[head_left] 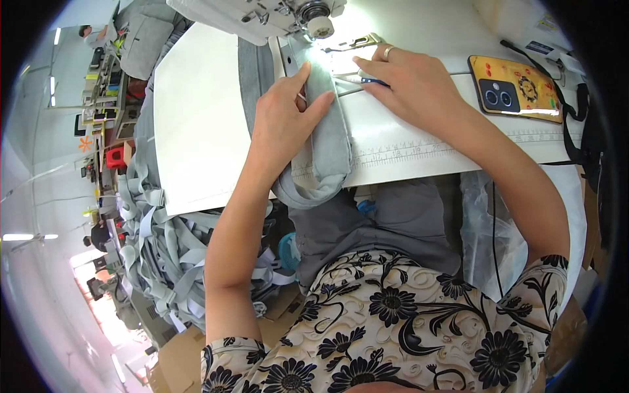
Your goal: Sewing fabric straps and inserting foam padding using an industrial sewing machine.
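Note:
A grey fabric strip (333, 141) runs from beneath the head of a sewing machine (262, 14) toward me and loops over the table's front edge. My left hand (285, 114) rests on this strip, thumb and index finger spread apart; its other fingers are partly hidden. To the right of the strip, my right hand (416, 85) is bent near the needle area with its fingertips close to a metal guide (359, 43). Tucked under its fingers is a small slim tool with a blue handle (375, 82); its pale tip points left. Bright lamp glare hides the needle area.
A phone in a yellow patterned case (521, 88) lies at the right of the white table (196, 124), beside a black strap (576, 124). A printed ruler (406, 150) follows the front edge. Many grey strips (170, 242) hang in a pile at the left.

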Demonstrator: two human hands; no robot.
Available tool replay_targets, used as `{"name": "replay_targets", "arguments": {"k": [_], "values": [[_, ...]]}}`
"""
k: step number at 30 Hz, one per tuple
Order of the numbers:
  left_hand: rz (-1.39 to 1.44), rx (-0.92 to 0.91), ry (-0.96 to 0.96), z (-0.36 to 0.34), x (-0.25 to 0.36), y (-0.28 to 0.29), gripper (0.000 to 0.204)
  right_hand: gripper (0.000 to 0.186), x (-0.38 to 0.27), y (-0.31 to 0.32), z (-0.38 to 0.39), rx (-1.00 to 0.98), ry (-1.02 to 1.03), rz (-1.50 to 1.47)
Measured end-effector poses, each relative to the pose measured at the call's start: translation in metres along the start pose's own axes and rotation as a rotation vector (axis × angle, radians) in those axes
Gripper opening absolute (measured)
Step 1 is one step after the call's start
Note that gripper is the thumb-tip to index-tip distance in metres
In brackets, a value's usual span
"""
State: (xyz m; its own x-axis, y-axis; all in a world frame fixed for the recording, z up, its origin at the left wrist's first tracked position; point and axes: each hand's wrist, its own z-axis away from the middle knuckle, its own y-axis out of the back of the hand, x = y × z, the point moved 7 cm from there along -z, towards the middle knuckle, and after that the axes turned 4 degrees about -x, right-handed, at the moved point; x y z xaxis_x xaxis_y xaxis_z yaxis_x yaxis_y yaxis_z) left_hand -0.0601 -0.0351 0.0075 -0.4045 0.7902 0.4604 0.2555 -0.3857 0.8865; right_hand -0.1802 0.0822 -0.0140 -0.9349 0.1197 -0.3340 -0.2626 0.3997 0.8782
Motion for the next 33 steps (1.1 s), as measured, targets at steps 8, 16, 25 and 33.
{"name": "replay_targets", "arguments": {"k": [8, 16, 25, 33], "values": [[-0.003, 0.025, -0.046, -0.001, 0.004, -0.001, 0.057, 0.029, -0.004, -0.001, -0.003, 0.063, 0.0, 0.011], [0.01, 0.027, -0.018, -0.007, 0.007, -0.007, 0.055, 0.031, 0.003, 0.004, 0.001, 0.088, -0.082, -0.027], [-0.002, 0.055, -0.055, -0.011, 0.013, -0.007, 0.054, 0.029, 0.027, 0.005, -0.007, 0.106, -0.16, 0.054], [0.014, 0.056, -0.053, -0.011, 0.01, -0.01, 0.055, 0.033, 0.025, 0.004, 0.006, 0.123, -0.094, 0.013]]}}
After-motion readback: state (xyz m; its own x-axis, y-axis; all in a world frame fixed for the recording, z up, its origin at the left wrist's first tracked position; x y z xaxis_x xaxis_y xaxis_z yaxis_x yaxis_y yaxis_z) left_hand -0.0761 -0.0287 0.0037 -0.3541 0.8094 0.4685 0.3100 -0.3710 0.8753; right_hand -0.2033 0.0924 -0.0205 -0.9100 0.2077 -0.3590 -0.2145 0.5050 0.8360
